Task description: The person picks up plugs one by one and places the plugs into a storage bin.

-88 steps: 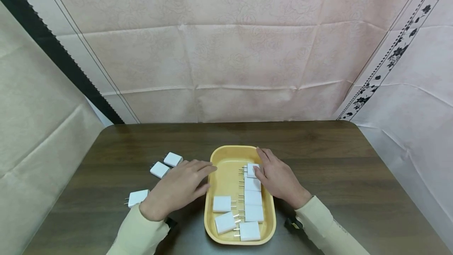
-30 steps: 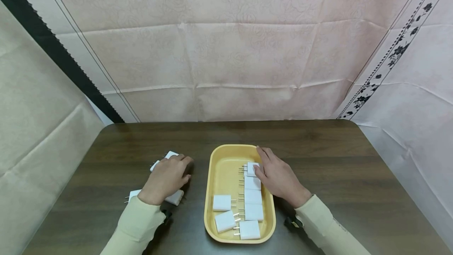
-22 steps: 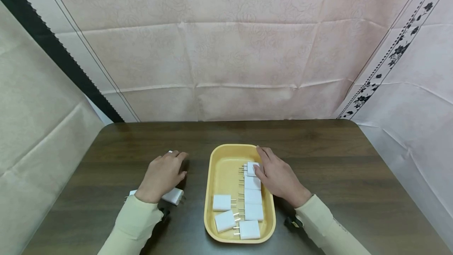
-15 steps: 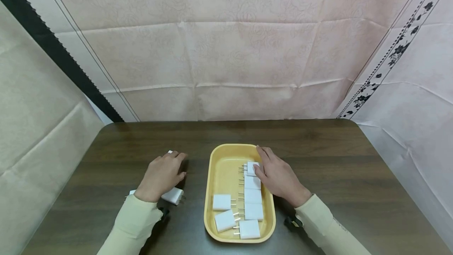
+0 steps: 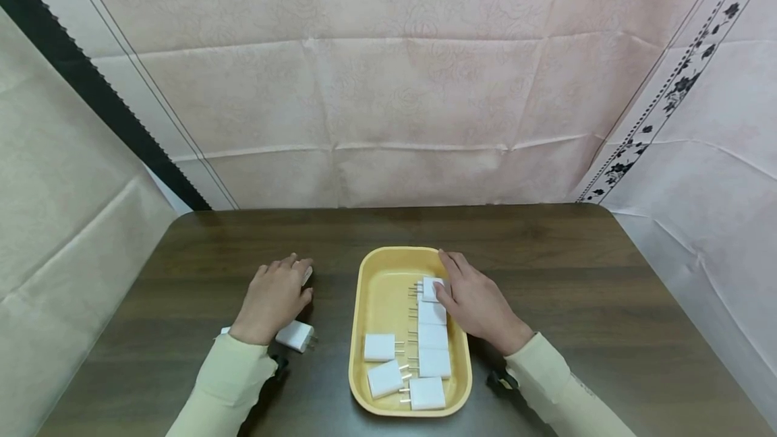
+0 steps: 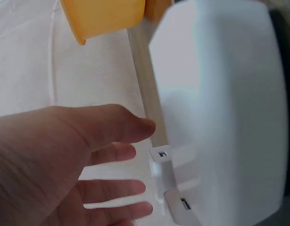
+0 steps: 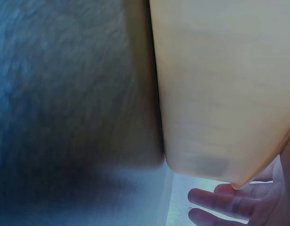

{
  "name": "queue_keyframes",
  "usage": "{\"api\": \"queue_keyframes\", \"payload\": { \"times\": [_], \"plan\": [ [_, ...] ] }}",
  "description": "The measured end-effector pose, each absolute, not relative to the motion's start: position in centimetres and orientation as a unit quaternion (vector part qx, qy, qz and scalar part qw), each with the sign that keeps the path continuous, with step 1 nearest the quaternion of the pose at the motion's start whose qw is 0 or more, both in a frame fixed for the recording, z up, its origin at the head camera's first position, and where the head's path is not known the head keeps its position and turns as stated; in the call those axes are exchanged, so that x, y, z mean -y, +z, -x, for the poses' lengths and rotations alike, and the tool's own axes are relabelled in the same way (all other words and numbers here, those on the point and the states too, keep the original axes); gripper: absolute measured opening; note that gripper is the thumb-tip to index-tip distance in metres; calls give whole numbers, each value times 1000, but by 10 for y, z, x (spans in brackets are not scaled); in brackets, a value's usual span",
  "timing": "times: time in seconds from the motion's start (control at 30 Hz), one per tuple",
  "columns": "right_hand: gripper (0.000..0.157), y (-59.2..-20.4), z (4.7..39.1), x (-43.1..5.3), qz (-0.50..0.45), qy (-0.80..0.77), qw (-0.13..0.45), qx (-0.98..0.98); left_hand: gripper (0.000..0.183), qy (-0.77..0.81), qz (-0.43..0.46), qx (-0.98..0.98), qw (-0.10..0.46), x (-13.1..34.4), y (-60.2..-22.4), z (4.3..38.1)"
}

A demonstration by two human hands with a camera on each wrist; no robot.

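Palm down over the table's left part, my left hand point(image 5: 273, 299) has fingers stretched forward. A white charger point(image 5: 307, 275) shows between its thumb and index finger in the head view; in the left wrist view the thumb and fingers are spread beside two chargers point(image 6: 162, 165). Another charger point(image 5: 295, 336) lies by the wrist, and the edge of one more point(image 5: 225, 330) peeks out at the sleeve. My right hand point(image 5: 479, 299) grips the yellow tray point(image 5: 355, 356) at its right rim, thumb inside over the farthest charger point(image 5: 432, 287), fingers outside the wall.
Several white plug chargers point(image 5: 433, 337) line the tray's right side, prongs pointing left. Two others point(image 5: 379, 347) lie at its near left, prongs pointing right. Dark wood table point(image 5: 546, 255) surrounds the tray, with cloth sheets point(image 5: 364, 86) hanging behind and at both sides.
My left hand has moved from the tray's left rim to the chargers on the left. A charger there now shows between thumb and index finger. The right hand and tray have stayed in place.
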State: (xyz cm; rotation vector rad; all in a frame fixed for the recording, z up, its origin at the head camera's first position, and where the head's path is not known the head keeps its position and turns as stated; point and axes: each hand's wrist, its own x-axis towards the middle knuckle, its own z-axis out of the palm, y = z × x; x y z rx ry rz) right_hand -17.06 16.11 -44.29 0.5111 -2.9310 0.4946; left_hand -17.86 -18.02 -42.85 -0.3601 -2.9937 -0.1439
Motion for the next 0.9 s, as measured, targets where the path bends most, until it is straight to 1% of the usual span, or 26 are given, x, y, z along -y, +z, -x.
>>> {"api": "queue_keyframes", "payload": {
  "times": [0.27, 0.7, 0.9],
  "plan": [
    [65, -442, 171, -161, -166, 163, 55, 971, 50, -13, 116, 992, 48, 183, -428, 177],
    [65, -445, 171, -162, -170, 162, 69, 969, 41, -30, 131, 985, 104, 186, -434, 179],
    [65, -445, 171, -162, -171, 163, 70, 969, 39, -33, 128, 985, 111, 187, -436, 181]
  ]
}}
